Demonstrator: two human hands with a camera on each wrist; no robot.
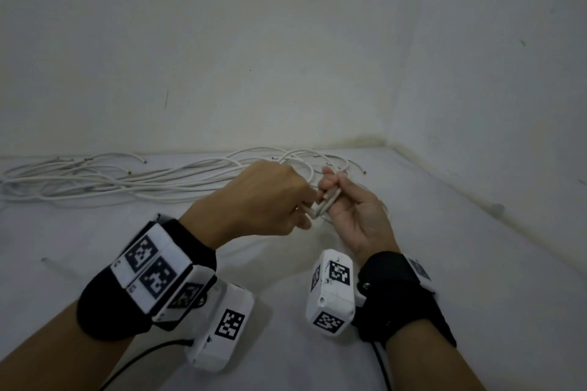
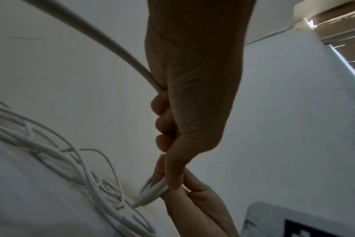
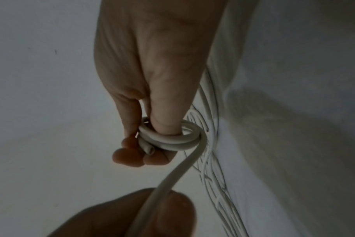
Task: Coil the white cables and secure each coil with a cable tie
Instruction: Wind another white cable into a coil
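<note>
Your left hand (image 1: 263, 200) hides its own fingertips in the head view, so you can't see there how it grips the white cable (image 3: 172, 181). The cable pile (image 1: 127, 181) runs off the left edge (its ends too small to tell apart). The left wrist view blurs the small coil (image 2: 152, 192).

You have one white cable (image 3: 170, 141) wound into a small tight coil of about two turns, ringed around your right thumb, with its cut end poking out by the fingertips. Its free length (image 3: 180, 168) runs from the coil to your left fist. The other white cables (image 1: 127, 178) lie loose and tangled on the surface along the wall, uncoiled, their ends sticking up.
</note>
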